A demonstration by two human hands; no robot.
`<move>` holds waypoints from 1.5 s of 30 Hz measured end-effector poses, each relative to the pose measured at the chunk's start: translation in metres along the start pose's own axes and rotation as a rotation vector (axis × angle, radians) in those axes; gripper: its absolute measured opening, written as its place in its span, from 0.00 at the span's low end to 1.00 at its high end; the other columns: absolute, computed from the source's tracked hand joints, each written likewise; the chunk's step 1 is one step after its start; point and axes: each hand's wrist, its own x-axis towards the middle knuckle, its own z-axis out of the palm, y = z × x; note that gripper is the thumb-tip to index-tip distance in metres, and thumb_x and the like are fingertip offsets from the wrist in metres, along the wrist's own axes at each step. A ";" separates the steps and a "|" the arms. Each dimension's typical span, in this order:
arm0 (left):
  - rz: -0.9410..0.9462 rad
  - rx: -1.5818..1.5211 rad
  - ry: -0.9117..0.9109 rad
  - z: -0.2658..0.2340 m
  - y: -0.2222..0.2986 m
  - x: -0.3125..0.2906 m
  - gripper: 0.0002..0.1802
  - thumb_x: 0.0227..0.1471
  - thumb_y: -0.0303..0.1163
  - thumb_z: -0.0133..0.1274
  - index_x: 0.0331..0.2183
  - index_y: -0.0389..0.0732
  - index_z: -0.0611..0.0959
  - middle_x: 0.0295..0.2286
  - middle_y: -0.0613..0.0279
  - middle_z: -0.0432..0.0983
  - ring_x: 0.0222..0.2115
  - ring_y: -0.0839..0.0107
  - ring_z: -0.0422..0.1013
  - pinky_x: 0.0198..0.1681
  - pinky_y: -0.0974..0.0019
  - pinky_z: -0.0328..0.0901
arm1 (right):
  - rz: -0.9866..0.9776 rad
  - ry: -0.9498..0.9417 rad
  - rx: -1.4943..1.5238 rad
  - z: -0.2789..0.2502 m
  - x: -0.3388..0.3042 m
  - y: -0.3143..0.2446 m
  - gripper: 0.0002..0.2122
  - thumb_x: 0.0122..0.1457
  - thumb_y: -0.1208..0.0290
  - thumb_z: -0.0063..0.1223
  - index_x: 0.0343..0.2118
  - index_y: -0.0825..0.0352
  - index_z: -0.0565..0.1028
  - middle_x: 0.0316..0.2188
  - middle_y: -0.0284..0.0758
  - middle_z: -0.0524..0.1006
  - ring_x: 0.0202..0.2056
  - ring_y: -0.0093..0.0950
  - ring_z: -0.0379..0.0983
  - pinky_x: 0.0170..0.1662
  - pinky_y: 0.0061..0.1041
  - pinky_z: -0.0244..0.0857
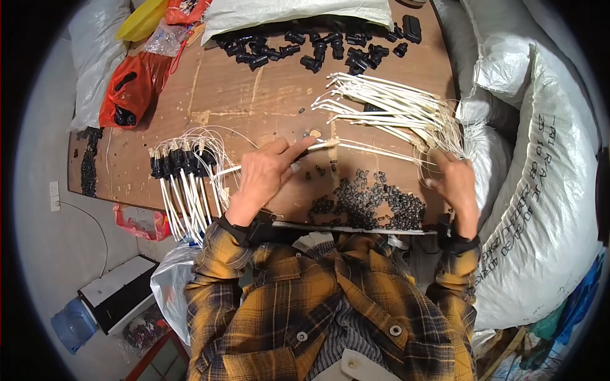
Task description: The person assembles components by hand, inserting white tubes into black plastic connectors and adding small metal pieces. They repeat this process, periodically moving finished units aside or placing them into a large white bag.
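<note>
My left hand pinches a white sleeved wire near its small tan end piece, index finger stretched along it. At the wire's other end, my right hand has thumb and fingers closed around thin loose strands. Just beyond that hand lies a pile of white sleeved wires, their thin ends trailing to the right. Left of my left hand, a bundle of black sockets with white wires sits at the table's near edge, its wires hanging over. Between my hands and body are many tiny dark parts.
Black plastic sockets lie scattered at the far side of the brown table, before a white sack. A red plastic bag rests at the far left. Large white woven sacks crowd the right edge.
</note>
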 end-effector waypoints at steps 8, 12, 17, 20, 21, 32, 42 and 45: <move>0.116 -0.189 -0.107 0.020 0.042 0.018 0.16 0.45 0.31 0.58 0.41 0.50 0.81 0.25 0.67 0.76 0.23 0.70 0.73 0.20 0.66 0.65 | -0.172 -0.050 1.182 0.027 0.015 -0.079 0.26 0.46 0.61 0.64 0.48 0.66 0.73 0.47 0.41 0.75 0.48 0.35 0.72 0.46 0.32 0.69; -0.590 -0.278 -0.163 0.016 0.000 -0.001 0.11 0.47 0.31 0.57 0.36 0.41 0.80 0.22 0.64 0.77 0.23 0.69 0.73 0.25 0.67 0.66 | -0.096 -0.118 1.795 0.040 0.021 -0.048 0.22 0.48 0.61 0.63 0.46 0.65 0.74 0.43 0.39 0.77 0.42 0.35 0.76 0.41 0.31 0.72; -0.695 -0.954 -0.073 0.037 -0.001 -0.004 0.10 0.52 0.28 0.52 0.39 0.40 0.80 0.27 0.61 0.79 0.25 0.76 0.73 0.28 0.70 0.67 | -0.466 0.165 0.665 0.042 0.030 -0.118 0.12 0.51 0.67 0.57 0.38 0.63 0.76 0.31 0.35 0.77 0.26 0.34 0.76 0.26 0.27 0.69; -0.445 -0.837 -0.078 0.027 0.021 0.012 0.09 0.46 0.23 0.54 0.34 0.36 0.81 0.27 0.64 0.78 0.28 0.78 0.72 0.32 0.73 0.66 | -0.411 0.220 0.396 0.068 0.032 -0.144 0.09 0.50 0.68 0.56 0.34 0.62 0.74 0.26 0.36 0.73 0.22 0.38 0.73 0.22 0.32 0.65; -0.455 -0.836 -0.072 0.029 0.017 0.009 0.09 0.46 0.23 0.54 0.34 0.36 0.81 0.27 0.64 0.78 0.28 0.78 0.72 0.32 0.73 0.66 | -0.422 0.216 0.398 0.066 0.031 -0.146 0.09 0.50 0.68 0.56 0.34 0.62 0.74 0.26 0.36 0.73 0.22 0.38 0.73 0.22 0.32 0.65; -0.505 -0.873 -0.075 0.038 0.012 0.013 0.10 0.41 0.21 0.55 0.32 0.35 0.81 0.26 0.68 0.77 0.29 0.83 0.70 0.34 0.75 0.66 | -0.389 0.404 0.625 0.063 0.033 -0.144 0.06 0.49 0.72 0.56 0.32 0.63 0.76 0.25 0.37 0.75 0.23 0.38 0.73 0.23 0.32 0.66; -0.270 -0.518 -0.043 0.035 0.005 0.004 0.19 0.40 0.19 0.50 0.39 0.39 0.78 0.35 0.55 0.76 0.38 0.59 0.72 0.42 0.63 0.65 | -0.202 0.365 0.709 0.064 0.033 -0.132 0.09 0.48 0.74 0.57 0.33 0.64 0.79 0.17 0.39 0.74 0.18 0.33 0.72 0.23 0.28 0.65; -0.211 -0.373 -0.078 0.034 0.004 0.002 0.22 0.39 0.18 0.48 0.41 0.40 0.77 0.38 0.53 0.74 0.42 0.52 0.69 0.45 0.59 0.64 | -0.159 0.376 0.756 0.062 0.035 -0.132 0.08 0.48 0.74 0.56 0.32 0.64 0.80 0.15 0.39 0.73 0.16 0.31 0.71 0.22 0.27 0.64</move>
